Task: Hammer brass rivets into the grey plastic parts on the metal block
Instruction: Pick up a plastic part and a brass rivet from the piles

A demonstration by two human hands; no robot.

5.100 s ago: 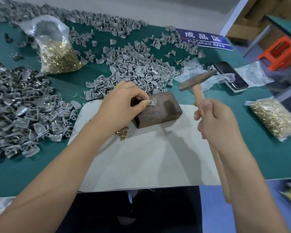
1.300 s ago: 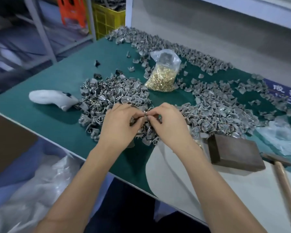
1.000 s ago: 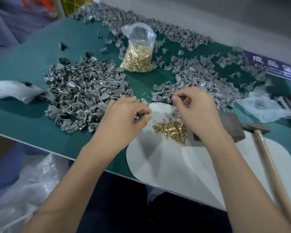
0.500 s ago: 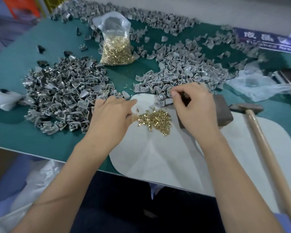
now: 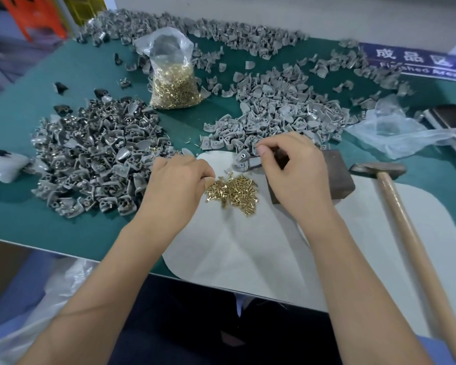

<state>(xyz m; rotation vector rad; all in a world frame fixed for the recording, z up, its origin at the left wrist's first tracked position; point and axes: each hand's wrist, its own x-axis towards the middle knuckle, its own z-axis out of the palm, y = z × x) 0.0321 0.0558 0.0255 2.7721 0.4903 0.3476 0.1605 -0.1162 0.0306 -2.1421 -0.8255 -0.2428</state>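
- Left hand point(image 5: 178, 184): fingers curled at the left edge of the loose brass rivets point(image 5: 233, 191); a grip cannot be confirmed.
- Right hand point(image 5: 295, 175): pinches a grey plastic part point(image 5: 244, 160), just beyond the rivets.
- Metal block point(image 5: 337, 173): right of that hand; hammer point(image 5: 395, 204) lies idle.

Hammer point(image 5: 406, 222) laid down; left hand point(image 5: 179, 180) moved from block to loose rivets point(image 5: 233, 192).

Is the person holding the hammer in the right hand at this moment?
No, the hammer lies on the table, untouched, while the right hand holds a grey plastic part.
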